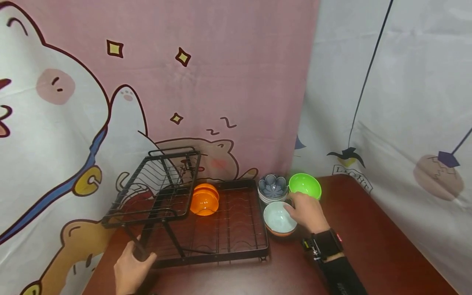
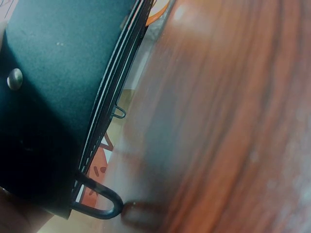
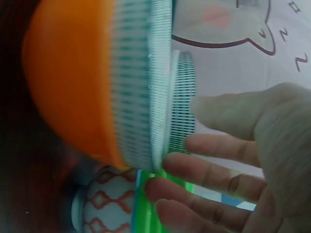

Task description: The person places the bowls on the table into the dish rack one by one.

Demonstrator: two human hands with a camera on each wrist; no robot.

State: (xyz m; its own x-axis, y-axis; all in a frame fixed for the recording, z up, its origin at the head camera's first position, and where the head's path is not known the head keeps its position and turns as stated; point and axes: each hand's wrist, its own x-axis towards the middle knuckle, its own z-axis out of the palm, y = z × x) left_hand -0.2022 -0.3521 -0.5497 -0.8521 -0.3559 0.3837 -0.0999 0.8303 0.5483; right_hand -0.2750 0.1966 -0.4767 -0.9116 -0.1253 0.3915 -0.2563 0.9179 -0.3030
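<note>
My left hand point(image 1: 130, 268) grips the front left part of a black two-tier dish rack point(image 1: 225, 259); up close in the left wrist view is a dark side panel point(image 2: 58, 87) with a screw. Over the bowls at the rack's right, my right hand point(image 1: 307, 211) reaches with its fingers spread, holding nothing. It is nearest to a bowl point(image 1: 279, 217) with a pale inside and an orange outer base point(image 3: 68, 87). Behind that stand a stack topped by a grey flower-shaped bowl point(image 1: 273, 186) and a bright green bowl point(image 1: 305, 185). Whether the fingertips touch a rim I cannot tell.
Orange bowls point(image 1: 205, 200) sit in the rack's lower tier, beneath the tilted upper shelf point(image 1: 158, 196). A red-patterned bowl point(image 3: 109, 204) shows in the right wrist view. The brown table point(image 1: 368, 237) meets printed cloth hangings point(image 1: 239, 82) at back and right.
</note>
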